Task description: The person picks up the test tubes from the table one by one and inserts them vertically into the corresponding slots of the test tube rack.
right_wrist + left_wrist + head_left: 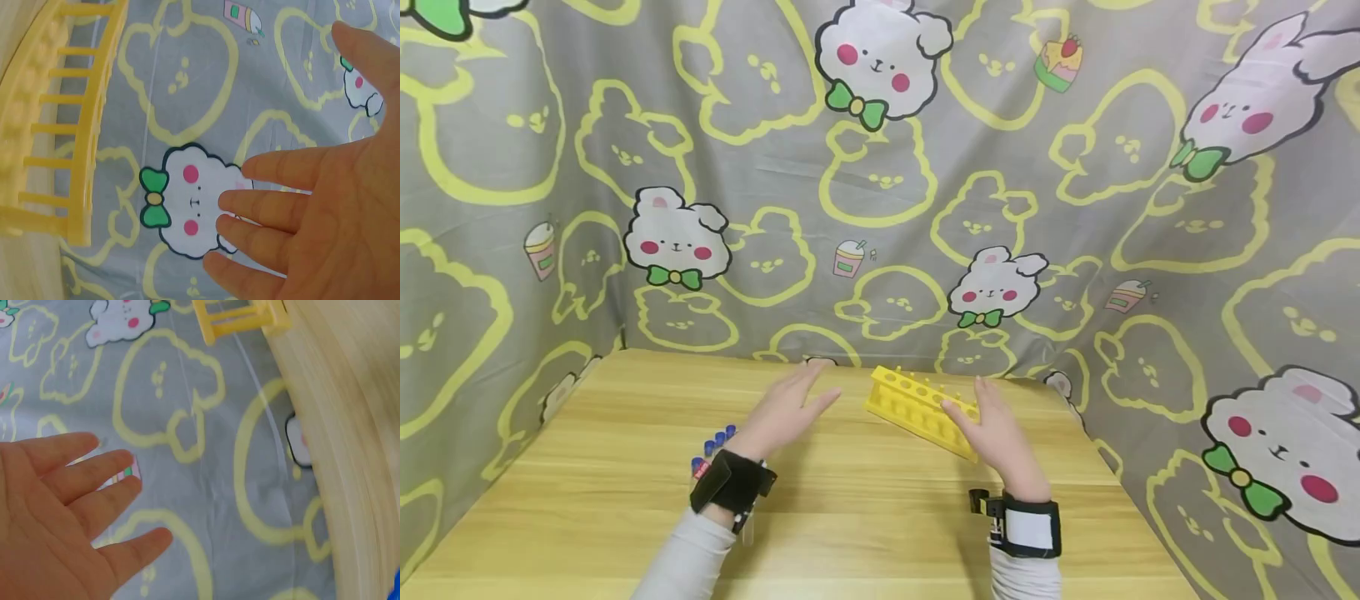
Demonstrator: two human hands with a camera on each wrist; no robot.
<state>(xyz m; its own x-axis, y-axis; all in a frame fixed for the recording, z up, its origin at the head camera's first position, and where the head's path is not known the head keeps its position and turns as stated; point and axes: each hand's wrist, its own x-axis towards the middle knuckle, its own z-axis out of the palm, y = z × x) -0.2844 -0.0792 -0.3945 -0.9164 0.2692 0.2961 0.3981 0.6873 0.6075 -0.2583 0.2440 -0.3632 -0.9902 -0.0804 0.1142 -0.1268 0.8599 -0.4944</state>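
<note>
Plainly yellow, rack (921, 408) (round-holed along top) sits slantwise.

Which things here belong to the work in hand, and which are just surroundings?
Likely part of the work, being nearest the hands:
left hand
right hand
yellow rack
blue caps

Apparently just surroundings:
wooden table
patterned cloth
</note>
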